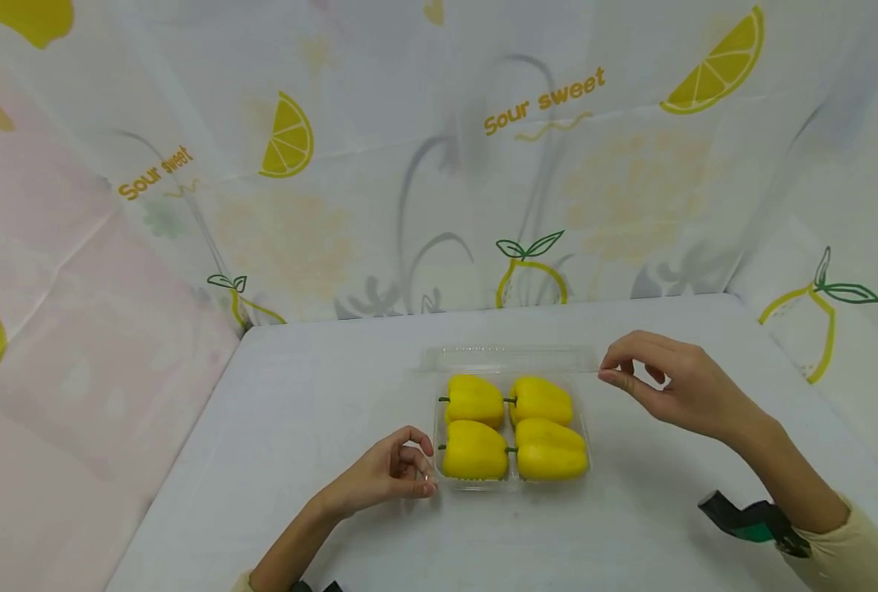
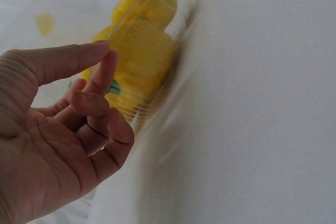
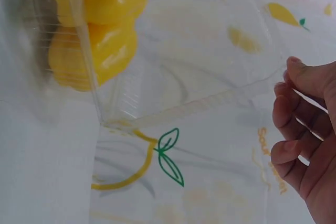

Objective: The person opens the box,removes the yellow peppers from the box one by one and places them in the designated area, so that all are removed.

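Four yellow peppers (image 1: 550,450) already sit in your clear tray (image 1: 478,487), so the filling looks complete; the lid (image 1: 513,358) stands raised, not yet closed. Your left hand (image 1: 389,470) pinches the tray's near-left edge, your right hand (image 1: 672,386) the lid's corner.

I count 4 yellow bell peppers with green stems (image 1: 552,450), 1 clear plastic box (image 1: 476,487), 1 clear plastic lid (image 1: 513,359), 1 bare left hand (image 1: 390,471), 1 bare right hand (image 1: 672,385) and 2 beige sleeves (image 1: 857,555). Head cam's printed white cloth (image 1: 439,222) has 3 yellow citrus slices (image 1: 289,138), 2 orange "Sour sweet" slogans (image 1: 545,102), 3 leafy lemon outlines (image 1: 530,263) too lol.
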A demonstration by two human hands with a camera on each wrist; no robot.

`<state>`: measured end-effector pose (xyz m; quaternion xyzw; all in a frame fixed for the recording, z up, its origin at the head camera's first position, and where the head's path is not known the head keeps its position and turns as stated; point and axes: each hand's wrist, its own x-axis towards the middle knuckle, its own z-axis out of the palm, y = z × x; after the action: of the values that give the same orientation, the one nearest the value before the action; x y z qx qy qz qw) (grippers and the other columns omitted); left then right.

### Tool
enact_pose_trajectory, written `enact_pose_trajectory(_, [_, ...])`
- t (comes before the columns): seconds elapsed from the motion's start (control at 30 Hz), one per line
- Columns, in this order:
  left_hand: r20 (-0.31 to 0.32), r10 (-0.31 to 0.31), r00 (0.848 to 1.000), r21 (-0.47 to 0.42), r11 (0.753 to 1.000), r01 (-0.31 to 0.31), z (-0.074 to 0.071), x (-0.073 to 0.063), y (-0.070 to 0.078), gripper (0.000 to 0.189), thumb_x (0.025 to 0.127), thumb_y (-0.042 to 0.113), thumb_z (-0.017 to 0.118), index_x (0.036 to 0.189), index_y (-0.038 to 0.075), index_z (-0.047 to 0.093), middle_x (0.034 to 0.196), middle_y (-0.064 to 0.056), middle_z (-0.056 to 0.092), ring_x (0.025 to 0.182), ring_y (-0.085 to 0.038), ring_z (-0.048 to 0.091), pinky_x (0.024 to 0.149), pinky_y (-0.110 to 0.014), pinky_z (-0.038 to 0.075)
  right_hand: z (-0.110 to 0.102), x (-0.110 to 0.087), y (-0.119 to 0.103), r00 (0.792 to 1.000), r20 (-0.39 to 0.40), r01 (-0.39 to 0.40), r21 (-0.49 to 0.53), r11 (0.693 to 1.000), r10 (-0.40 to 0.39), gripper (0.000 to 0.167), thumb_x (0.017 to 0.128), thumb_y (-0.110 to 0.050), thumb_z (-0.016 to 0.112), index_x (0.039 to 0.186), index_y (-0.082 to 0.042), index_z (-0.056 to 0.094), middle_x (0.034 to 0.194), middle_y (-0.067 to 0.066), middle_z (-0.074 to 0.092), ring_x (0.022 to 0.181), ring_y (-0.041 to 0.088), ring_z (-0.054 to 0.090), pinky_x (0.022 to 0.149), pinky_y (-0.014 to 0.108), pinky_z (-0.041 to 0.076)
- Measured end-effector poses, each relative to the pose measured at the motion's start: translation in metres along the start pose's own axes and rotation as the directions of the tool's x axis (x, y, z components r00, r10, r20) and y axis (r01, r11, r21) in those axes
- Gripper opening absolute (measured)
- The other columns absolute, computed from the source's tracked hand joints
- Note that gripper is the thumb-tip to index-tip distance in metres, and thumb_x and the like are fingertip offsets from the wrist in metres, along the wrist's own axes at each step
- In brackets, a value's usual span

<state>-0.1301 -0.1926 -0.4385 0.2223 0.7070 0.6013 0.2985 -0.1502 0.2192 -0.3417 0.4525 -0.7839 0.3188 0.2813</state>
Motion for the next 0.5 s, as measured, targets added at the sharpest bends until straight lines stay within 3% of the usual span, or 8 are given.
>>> enact_pose_trajectory(0.27, [0.019,0.006,1.000,-0.029,1.000,-0.006,0.001,-0.002,-0.001,0.044,0.088,0.004,0.073,0.121,-0.004,0.044,0.094,-0.017,0.067,0.063,-0.010,0.050,0.062,-0.019,0.046,-0.005,0.022,0.021,0.998,-0.036,-0.042,0.068,0.997,0.044,0.033,0.096,-0.039,0.061,0.092,-0.007,0.068,0.080,-0.002,0.063,0.074,0.004,0.052,0.056,0.017,0.039])
enact_pose_trajectory(0.4, [0.036,0.013,0.999,-0.040,0.999,-0.011,0.002,-0.002,-0.001,0.045,0.088,0.003,0.073,0.120,-0.006,0.043,0.093,-0.018,0.067,0.063,-0.010,0.049,0.062,-0.019,0.045,-0.005,0.026,0.034,0.993,-0.049,-0.105,0.073,0.992,0.108,0.010,0.090,-0.016,0.074,0.093,-0.007,0.070,0.083,0.000,0.067,0.077,0.005,0.056,0.060,0.016,0.042])
enact_pose_trajectory(0.5, [0.044,0.012,0.999,-0.040,0.999,-0.010,0.002,-0.002,-0.001,0.045,0.088,0.003,0.073,0.120,-0.008,0.042,0.093,-0.018,0.067,0.062,-0.010,0.048,0.061,-0.018,0.046,-0.004,0.028,0.043,0.986,-0.055,-0.155,0.051,0.987,0.158,0.020,0.079,0.004,0.079,0.094,-0.008,0.071,0.085,-0.001,0.068,0.077,0.005,0.057,0.061,0.016,0.043])
